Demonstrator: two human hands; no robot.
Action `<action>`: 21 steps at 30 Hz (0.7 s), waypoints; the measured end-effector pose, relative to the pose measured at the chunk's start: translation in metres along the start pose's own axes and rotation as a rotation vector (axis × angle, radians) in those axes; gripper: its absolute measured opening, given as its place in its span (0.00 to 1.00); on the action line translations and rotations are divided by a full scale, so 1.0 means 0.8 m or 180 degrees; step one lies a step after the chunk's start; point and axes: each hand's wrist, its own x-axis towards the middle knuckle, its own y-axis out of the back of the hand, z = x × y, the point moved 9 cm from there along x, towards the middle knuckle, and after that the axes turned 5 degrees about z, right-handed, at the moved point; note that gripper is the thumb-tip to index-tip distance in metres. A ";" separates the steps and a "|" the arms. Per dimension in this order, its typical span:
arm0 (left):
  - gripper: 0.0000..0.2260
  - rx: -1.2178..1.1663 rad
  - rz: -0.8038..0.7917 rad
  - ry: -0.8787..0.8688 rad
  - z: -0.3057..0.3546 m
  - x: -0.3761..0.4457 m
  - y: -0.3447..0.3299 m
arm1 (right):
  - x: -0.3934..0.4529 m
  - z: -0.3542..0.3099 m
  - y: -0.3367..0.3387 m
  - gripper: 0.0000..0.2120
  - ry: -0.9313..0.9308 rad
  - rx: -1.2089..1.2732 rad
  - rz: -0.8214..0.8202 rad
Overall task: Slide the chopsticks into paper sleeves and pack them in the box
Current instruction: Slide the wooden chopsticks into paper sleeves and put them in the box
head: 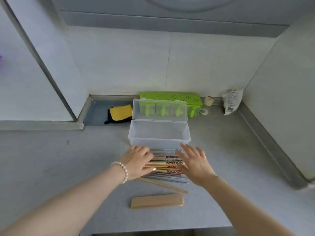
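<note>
I can read no text anywhere; the white packet (232,101) at about two o'clock on the counter (51,159) carries dark print and a barcode, but I find it too blurred to make out.

Both bare forearms are stretched forward over the counter's middle. The left hand (139,161) is laid palm down, fingers loosely bent. The right hand (194,161) is held flat, fingers straight and spread.
</note>
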 end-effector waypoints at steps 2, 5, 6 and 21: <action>0.28 -0.0189 -0.0498 0.0109 0.000 -0.007 -0.039 | -0.006 -0.001 -0.029 0.17 0.0034 0.0260 -0.0409; 0.19 -0.0337 -0.0672 0.0196 0.002 -0.011 -0.077 | -0.013 0.001 -0.062 0.08 0.0012 0.0376 -0.0609; 0.18 -0.0425 -0.0737 0.0185 0.005 -0.013 -0.086 | -0.014 -0.001 -0.072 0.07 0.0000 0.0413 -0.0632; 0.19 -0.0728 0.0105 0.0010 0.022 0.025 -0.098 | 0.048 0.068 -0.056 0.04 -0.0400 0.1250 0.0361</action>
